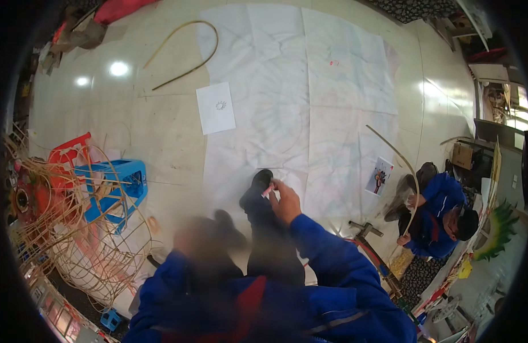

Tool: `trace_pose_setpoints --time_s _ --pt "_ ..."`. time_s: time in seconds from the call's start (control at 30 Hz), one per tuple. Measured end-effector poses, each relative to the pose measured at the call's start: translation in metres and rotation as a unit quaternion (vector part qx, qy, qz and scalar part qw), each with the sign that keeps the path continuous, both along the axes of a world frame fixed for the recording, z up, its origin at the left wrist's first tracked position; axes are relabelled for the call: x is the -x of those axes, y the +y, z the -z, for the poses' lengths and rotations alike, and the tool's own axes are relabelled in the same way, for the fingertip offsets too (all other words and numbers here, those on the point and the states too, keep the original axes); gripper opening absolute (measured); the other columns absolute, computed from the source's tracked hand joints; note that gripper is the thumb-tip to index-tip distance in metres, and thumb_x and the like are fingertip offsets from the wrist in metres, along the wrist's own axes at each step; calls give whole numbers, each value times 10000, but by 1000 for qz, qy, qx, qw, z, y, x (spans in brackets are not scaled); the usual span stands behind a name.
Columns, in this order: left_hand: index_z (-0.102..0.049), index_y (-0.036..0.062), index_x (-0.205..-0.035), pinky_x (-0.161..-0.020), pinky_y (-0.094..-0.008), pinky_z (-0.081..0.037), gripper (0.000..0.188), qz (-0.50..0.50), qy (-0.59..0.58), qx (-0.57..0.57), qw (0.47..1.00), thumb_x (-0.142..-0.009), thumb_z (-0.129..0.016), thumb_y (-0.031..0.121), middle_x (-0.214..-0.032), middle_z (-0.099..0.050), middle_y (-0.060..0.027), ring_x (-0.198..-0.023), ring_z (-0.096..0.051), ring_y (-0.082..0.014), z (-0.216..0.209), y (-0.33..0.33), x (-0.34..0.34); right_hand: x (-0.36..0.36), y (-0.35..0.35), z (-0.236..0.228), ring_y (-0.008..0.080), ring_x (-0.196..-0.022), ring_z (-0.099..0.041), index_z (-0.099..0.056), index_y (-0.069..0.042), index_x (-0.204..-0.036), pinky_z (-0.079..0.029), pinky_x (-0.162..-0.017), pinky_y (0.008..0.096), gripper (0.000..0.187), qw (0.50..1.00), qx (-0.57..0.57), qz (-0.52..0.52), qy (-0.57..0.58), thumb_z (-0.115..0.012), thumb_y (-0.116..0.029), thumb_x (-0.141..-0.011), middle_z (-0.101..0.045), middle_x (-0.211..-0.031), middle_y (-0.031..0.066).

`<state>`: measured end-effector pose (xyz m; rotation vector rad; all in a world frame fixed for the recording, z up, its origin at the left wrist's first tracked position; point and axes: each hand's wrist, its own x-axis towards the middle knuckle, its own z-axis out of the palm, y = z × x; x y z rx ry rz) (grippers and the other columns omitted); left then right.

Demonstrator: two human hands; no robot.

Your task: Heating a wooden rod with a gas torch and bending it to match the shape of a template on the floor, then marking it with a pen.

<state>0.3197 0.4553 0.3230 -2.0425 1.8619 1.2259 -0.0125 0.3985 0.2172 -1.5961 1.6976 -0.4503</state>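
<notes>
My right hand [288,203] is closed on a small pink stick [268,190], held above my dark shoe and trouser leg. Its exact kind I cannot make out. Low at the left, my left hand [190,235] is a blur beside my knee, and its fingers do not show clearly. A large creased white sheet [275,74] lies on the floor ahead of me, with faint marks and a small red spot. On its left edge rests white paper [215,108] bearing a small round drawing. A colour picture [379,176] lies at its right edge.
A bent cane strip [217,46] lies at the far left. Blue [118,186] and red plastic stools [69,151] stand left, behind a woven cane frame [98,251]. To the right, another person [444,208] in blue holds a long curved strip [409,166].
</notes>
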Motion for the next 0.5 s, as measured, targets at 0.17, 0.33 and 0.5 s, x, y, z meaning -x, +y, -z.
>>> trace_pose_setpoints --time_s 0.17,0.33,0.5 --pt "-701 39 -1196 -851 -383 -582 358 -133 41 -12 990 -931 -747 276 -1158 -705 -163 -993 -729 -303 49 102 19 41 68 -60 322 -1027 -719 -599 -55 -1330 -565 -872 405 461 993 -20 111 -39 -717 -56 -884 -739 -1087 151" --pt "-693 41 -1241 -919 -408 -552 423 -16 134 -68 988 -974 -677 368 -1222 -694 -175 -1052 -714 -317 28 95 94 99 130 -111 294 -1070 -725 -540 -3 -1398 -565 -899 384 515 987 -41 152 -13 -678 -28 -902 -724 -1188 186" --pt "-678 38 -1274 -954 -416 -534 452 -67 182 -46 980 -987 -652 386 -1233 -691 -170 -1081 -703 -322 2 110 115 122 171 -132 245 -1043 -716 -527 20 -1396 -557 -890 353 464 962 -25 236 -138 -648 -69 -957 -719 -1169 175"
